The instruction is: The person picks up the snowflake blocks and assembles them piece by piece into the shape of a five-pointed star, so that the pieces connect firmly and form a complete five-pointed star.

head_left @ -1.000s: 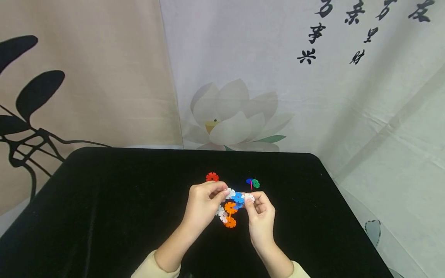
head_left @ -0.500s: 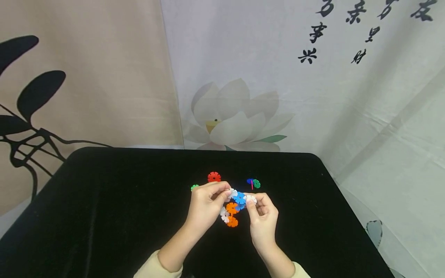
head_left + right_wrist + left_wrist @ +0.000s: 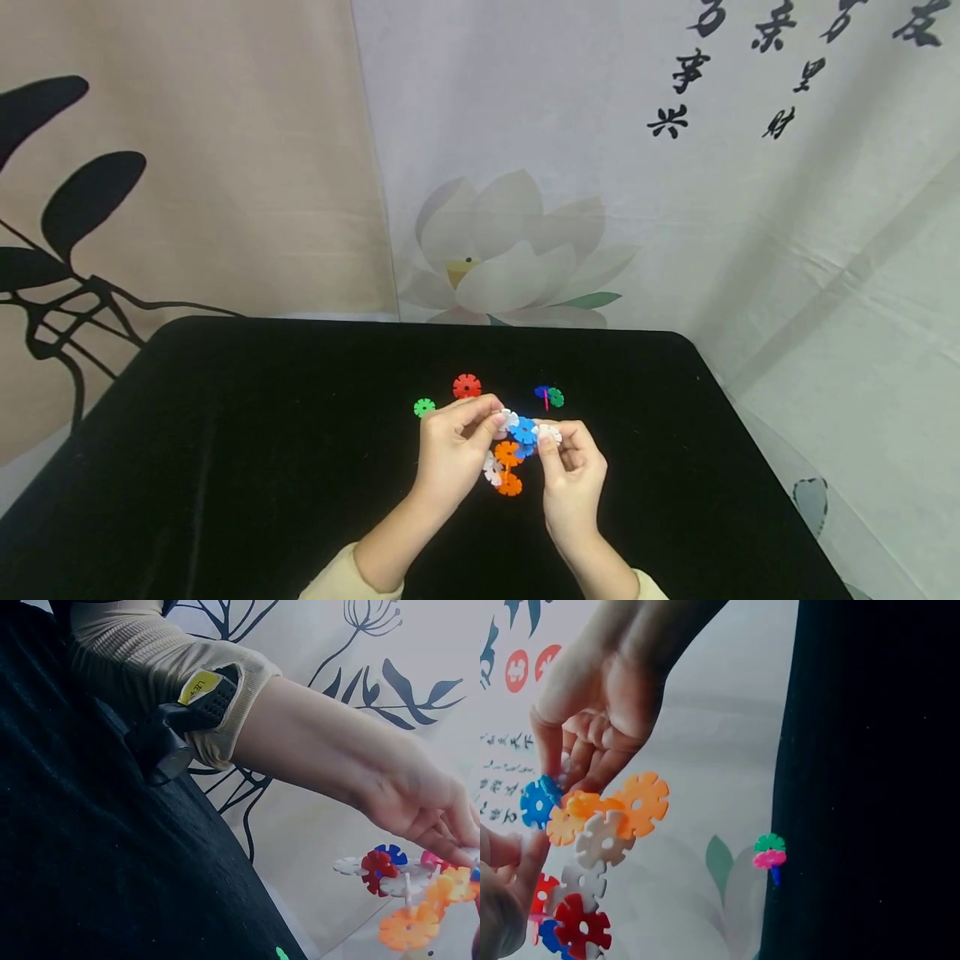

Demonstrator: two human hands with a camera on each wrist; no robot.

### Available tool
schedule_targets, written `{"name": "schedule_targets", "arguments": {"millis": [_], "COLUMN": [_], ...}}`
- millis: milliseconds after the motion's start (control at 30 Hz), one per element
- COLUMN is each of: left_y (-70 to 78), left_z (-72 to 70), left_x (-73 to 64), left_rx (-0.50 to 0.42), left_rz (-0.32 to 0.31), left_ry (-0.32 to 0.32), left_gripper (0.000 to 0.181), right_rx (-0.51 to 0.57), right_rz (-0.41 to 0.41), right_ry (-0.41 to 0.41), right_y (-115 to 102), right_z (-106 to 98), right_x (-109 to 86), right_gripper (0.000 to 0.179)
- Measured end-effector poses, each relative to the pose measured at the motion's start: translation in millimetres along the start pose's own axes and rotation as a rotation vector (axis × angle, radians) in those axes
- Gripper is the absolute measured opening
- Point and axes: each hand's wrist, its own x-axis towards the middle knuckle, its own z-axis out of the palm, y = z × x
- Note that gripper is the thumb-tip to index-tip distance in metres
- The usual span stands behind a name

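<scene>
My two hands hold a joined chain of notched plastic snowflake discs between them, above the black table. In the head view the left hand (image 3: 456, 446) pinches a white disc (image 3: 508, 419) at the chain's left end. At the other side, thumb and fingers of the right hand (image 3: 576, 471) pinch another white disc (image 3: 551, 432). Blue discs (image 3: 523, 431) lie between these, and orange discs (image 3: 508, 454) hang below. The left wrist view shows red discs (image 3: 583, 928) and more white and blue ones in the same chain; in the head view the left hand hides that part.
On the table (image 3: 262, 467) lie a red disc (image 3: 467, 387) and a light green disc (image 3: 424, 407), both beyond the left hand. A small joined cluster of green, pink and blue discs (image 3: 555, 397) sits beyond the right hand. A printed curtain (image 3: 510, 125) hangs behind the table.
Both hands and the chain have shifted slightly right in the head view, which itself moved a little. The light green disc has come into sight beside the left hand. Both grips look the same.
</scene>
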Motion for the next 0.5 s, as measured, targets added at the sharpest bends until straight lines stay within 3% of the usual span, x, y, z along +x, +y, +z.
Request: {"name": "schedule_targets", "arguments": {"millis": [100,267,500], "left_y": [-0.5,3.7,9.6], "left_z": [0.4,-3.7,-11.3], "left_x": [1.1,4.9,8.2], "left_rx": [-0.025,0.009,0.218], "left_rz": [-0.040,-0.103,-0.028], "left_ry": [-0.037,-0.165,-0.308], "left_gripper": [0.014,0.014,0.015], "right_rx": [-0.016,-0.090,-0.112], "right_rz": [-0.015,-0.028,-0.039], "right_ry": [-0.020,-0.047,-0.073], "right_y": [-2.5,-9.9,-14.8], "right_z": [-3.5,-11.0,-14.6], "right_x": [3.1,13.6,18.0], "right_gripper": [0.007,0.005,0.003]}}
